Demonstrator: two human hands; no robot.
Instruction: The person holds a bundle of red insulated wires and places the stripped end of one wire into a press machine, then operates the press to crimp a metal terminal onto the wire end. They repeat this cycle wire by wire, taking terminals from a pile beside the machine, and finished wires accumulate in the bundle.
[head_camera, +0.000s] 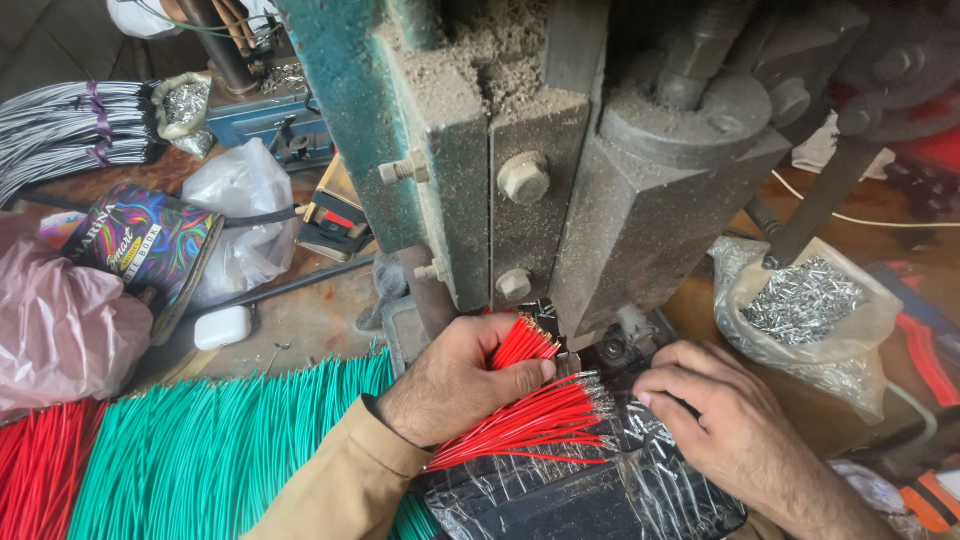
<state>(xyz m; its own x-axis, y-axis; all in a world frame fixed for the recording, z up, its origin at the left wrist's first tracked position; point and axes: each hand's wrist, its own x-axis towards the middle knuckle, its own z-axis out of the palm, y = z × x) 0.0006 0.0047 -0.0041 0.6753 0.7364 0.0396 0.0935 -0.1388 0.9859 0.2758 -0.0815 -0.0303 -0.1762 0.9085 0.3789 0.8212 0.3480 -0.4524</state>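
Note:
My left hand (455, 385) grips a bundle of red wires (520, 345), their ends pointing up toward the base of a grey, dusty press machine (560, 170). More red wires with metal tips (540, 425) fan out below the hand on a black surface wrapped in clear plastic (590, 495). My right hand (725, 425) rests on that plastic just right of the wire tips, fingers curled near the press die (610, 350). What the right fingertips pinch is hidden.
Green wires (220, 450) and red wires (40, 470) lie spread at lower left. A plastic bag of small metal terminals (805, 300) sits at right. A colourful box (145, 245), white earbud case (222, 327), plastic bags and bundled grey wires (70, 130) crowd the left.

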